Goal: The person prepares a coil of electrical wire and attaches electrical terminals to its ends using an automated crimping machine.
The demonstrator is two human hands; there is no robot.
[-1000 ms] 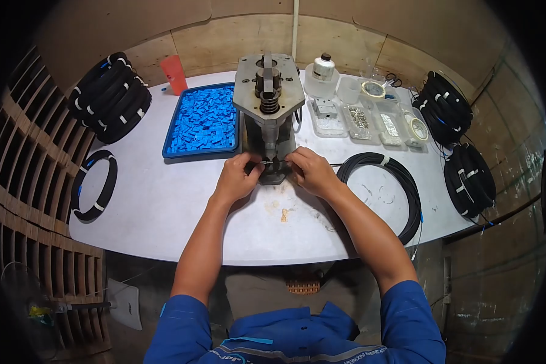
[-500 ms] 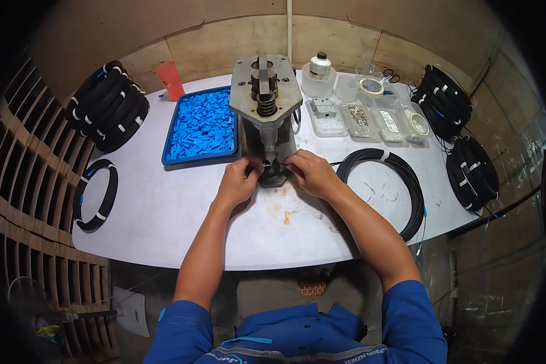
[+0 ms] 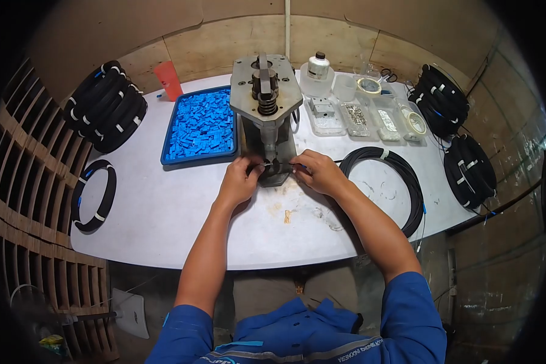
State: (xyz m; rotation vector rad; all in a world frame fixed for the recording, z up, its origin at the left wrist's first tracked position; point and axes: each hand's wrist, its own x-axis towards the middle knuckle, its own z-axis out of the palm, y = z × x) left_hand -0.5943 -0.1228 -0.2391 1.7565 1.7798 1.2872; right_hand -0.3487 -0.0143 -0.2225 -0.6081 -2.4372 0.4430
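Observation:
A metal press [image 3: 266, 91] with a spring on top stands at the middle of the table. My left hand [image 3: 241, 179] is at the left of its base, thumb and fingers pinched on a small shiny piece [image 3: 267, 164] too small to name. On the other side, my right hand [image 3: 315, 171] is closed on a thin black cable that runs behind the fingers to the black cable coil [image 3: 417, 197] on the right. The fingertips of both hands are close to the lower die area, and the cable's end is hard to make out.
A dark tray [image 3: 200, 160] full of small blue pieces lies left of the press. Clear containers [image 3: 355, 121] with small metal parts, a white bottle [image 3: 318, 65] and scissors [image 3: 388, 76] stand behind right. Bundled black coils [image 3: 106, 109] sit at the table's sides.
My right hand has shifted slightly right, away from the press, and its fingers have moved a little. My left hand stays nearly in place. The view has moved slightly.

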